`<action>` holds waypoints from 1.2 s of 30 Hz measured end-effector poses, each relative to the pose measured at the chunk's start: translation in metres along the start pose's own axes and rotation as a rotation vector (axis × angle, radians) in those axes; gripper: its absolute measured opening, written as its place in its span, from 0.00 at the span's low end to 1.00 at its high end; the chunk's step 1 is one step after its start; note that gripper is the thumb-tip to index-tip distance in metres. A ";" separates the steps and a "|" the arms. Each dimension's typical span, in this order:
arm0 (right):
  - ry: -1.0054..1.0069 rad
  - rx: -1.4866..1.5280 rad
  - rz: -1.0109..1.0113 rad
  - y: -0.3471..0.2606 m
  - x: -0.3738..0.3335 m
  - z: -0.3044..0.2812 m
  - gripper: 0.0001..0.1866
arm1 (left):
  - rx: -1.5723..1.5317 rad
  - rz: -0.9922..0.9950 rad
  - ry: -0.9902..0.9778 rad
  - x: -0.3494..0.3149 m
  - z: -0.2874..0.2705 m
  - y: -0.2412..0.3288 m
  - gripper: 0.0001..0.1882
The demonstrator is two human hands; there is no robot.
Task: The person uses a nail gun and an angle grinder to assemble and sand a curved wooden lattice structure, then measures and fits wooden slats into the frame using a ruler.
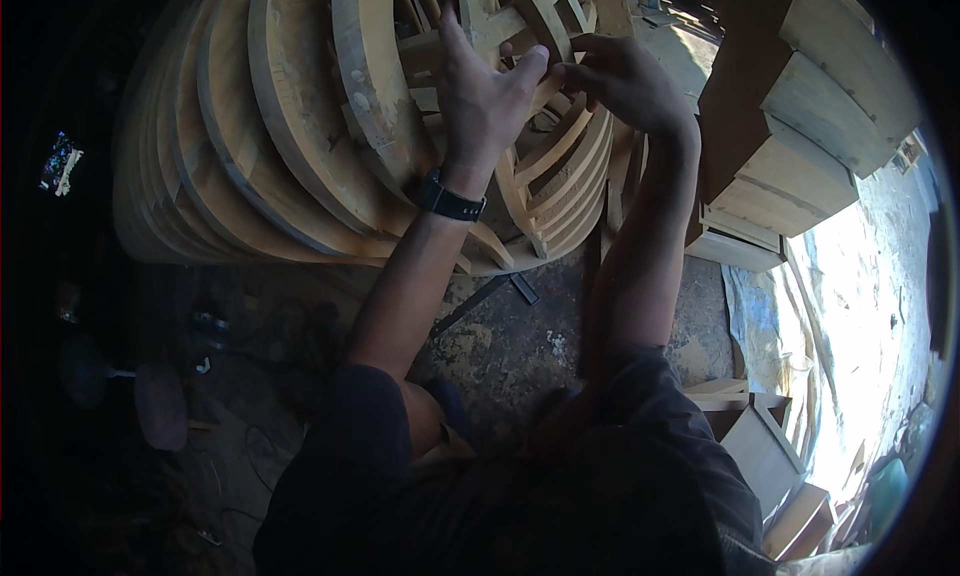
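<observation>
Curved pale wooden ribs (300, 116) stand in a row in front of me, part of a large rounded wooden frame. Over its inner slats (550, 161) both my hands reach in at the far side. My left hand (485, 101), with a dark watch (452, 198) on the wrist, has its index finger stretched forward and its thumb apart; its other fingers are mostly hidden. To its right, my right hand (630, 86) is bent inward, thumb and fingers drawn together by a curved slat. Whatever lies between those fingertips is too small or hidden to make out.
A stack of wooden box-like pieces (790, 156) stands at the right, beside a brightly lit sheet (850, 306). More wooden pieces (765, 441) lie at the lower right. A dark, flat-ended tool or bar (522, 289) lies on the stained floor (500, 341) below the frame.
</observation>
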State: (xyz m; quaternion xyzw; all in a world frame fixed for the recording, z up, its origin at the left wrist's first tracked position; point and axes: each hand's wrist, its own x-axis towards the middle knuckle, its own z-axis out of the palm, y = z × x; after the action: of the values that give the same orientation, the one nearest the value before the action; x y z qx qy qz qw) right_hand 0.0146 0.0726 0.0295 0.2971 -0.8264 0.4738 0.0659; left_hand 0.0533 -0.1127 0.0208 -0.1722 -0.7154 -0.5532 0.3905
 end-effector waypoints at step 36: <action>0.019 -0.008 0.014 -0.010 -0.002 0.001 0.16 | 0.071 -0.089 -0.014 -0.002 -0.002 0.011 0.42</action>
State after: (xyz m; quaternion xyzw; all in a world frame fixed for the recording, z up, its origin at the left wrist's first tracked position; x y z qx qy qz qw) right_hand 0.0215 0.0687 0.0355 0.2863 -0.8296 0.4739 0.0715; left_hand 0.0628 -0.1102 0.0262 -0.1302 -0.7443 -0.5431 0.3662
